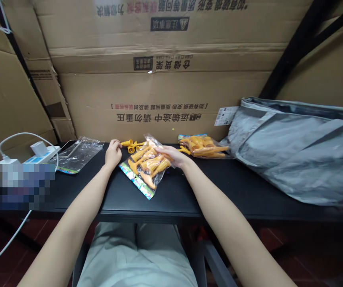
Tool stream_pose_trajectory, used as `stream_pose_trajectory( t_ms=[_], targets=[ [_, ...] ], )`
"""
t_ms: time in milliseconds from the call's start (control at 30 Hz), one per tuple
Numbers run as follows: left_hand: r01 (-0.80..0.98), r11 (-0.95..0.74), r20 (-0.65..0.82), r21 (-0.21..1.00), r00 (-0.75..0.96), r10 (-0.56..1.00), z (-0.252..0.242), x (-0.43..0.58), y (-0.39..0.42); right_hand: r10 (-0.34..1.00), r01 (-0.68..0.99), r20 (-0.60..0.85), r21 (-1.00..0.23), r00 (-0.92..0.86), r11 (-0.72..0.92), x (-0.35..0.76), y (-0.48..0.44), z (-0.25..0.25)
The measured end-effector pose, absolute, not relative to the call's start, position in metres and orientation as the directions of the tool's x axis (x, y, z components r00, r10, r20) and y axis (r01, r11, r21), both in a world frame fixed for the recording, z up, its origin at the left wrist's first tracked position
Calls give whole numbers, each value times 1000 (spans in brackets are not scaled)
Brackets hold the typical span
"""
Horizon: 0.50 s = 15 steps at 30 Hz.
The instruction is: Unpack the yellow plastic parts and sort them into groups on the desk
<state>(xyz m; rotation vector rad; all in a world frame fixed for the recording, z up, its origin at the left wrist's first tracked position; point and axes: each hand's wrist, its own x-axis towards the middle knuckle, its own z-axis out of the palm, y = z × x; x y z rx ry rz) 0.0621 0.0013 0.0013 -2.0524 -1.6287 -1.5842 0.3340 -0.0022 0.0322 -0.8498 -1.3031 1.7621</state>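
Observation:
My right hand (175, 155) grips the top end of a clear plastic bag (149, 161), which is tilted over the table. Several orange-yellow plastic pieces show inside it, with flared, horn-like ends, and a colourful printed strip runs along its lower edge. Behind the bag lie loose yellow plastic pieces (131, 146) of the same kind. Just left of them, my left hand (113, 153) rests with its fingers curled; whatever may be inside them is hidden. Another filled bag (202, 146) lies to the right of my right hand.
A flat clear bag (83, 153) and a phone-like object (69, 148) lie on the left of the black table (171, 199). Further left are a power strip (42, 154) and a white cable (24, 134). A grey fabric bag (296, 151) fills the right; cardboard (159, 89) stands behind.

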Motion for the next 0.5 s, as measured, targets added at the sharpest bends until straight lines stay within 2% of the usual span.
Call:
stream_pose_trajectory(
  t_ms=[100, 200, 267, 333, 433, 500],
  targets=[
    [729, -394, 719, 560, -190, 669, -1, 54, 6, 963, -338, 25, -939, -268, -70, 352, 9, 40],
    [721, -361, 699, 591, -235, 676, -3, 52, 10, 987, -504, 99, -851, 123, 148, 369, 28, 42],
    [724, -349, 692, 595, -241, 680, -5, 52, 11, 911, -526, 132, -780, 391, 339, 381, 41, 40],
    [730, -352, 695, 585, -229, 681, -6, 53, 11, 798, -472, 96, -762, 595, 443, 395, 54, 34],
    [739, -360, 700, 570, -206, 684, -7, 55, 11, 595, -350, 14, -798, 804, 491, 418, 68, 20],
    [743, -360, 701, 564, -199, 685, -7, 55, 11, 542, -340, -41, -818, 839, 464, 431, 73, 11]
  ],
)
